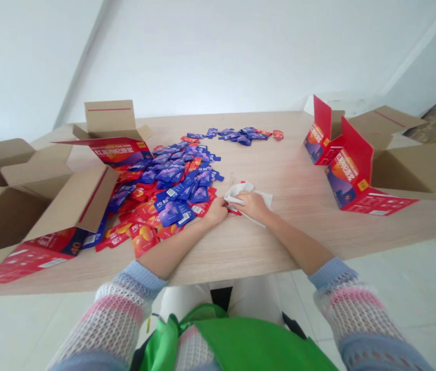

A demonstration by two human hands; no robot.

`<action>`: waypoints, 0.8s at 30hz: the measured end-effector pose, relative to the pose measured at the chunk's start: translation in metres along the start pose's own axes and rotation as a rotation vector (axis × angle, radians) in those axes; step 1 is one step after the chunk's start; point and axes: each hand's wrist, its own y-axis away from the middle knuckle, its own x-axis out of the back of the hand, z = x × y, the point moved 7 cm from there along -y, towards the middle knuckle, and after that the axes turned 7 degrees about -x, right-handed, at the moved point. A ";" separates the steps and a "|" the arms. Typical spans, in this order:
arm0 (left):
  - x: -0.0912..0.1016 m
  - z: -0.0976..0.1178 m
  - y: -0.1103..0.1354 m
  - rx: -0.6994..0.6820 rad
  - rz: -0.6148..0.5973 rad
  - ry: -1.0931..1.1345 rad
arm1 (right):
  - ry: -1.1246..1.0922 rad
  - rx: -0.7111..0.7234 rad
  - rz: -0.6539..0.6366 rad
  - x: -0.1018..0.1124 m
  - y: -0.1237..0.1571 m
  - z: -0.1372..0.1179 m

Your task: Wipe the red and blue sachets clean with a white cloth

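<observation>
In the head view, my right hand (pixel 254 205) is closed on a white wiping cloth (pixel 237 190), which looks like a tissue or thin wipe. The cloth lies over a red sachet (pixel 233 210), so most of that sachet is hidden. My left hand (pixel 216 211) has its fingers closed at the sachet's left edge, right beside the cloth. Just left of that hand spreads a large heap of blue sachets (pixel 169 208) and red sachets (pixel 143 236), overlapping at all angles on the wooden table (pixel 241 252).
Open cardboard boxes stand at the left: a near box (pixel 48 242) and a back box (pixel 119 152). On the right are a small red box (pixel 320 136) and a larger red box (pixel 352 178), flaps up. A row of sachets (pixel 244 136) lies along the back, before the white wall.
</observation>
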 end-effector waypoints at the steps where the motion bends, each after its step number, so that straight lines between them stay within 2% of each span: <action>1: -0.002 0.000 0.000 0.015 -0.026 0.030 | 0.003 -0.055 0.008 -0.001 -0.003 0.006; 4: -0.008 -0.001 0.002 0.100 -0.072 0.165 | 0.061 -0.222 0.025 0.000 -0.012 0.026; 8: -0.008 0.000 0.004 0.162 0.009 0.220 | 0.177 -0.406 0.019 0.001 -0.020 0.046; 15: -0.004 -0.001 0.005 0.212 0.074 0.244 | 0.224 -0.549 0.029 0.002 -0.025 0.062; 19: -0.001 0.001 0.007 0.231 0.073 0.255 | 0.172 -0.717 0.005 0.024 -0.012 0.101; 22: 0.002 -0.001 0.009 0.228 0.118 0.259 | 0.119 -0.727 0.147 0.052 -0.002 0.123; 24: 0.004 -0.002 0.009 0.221 0.144 0.254 | 0.071 -0.691 0.251 0.067 0.002 0.123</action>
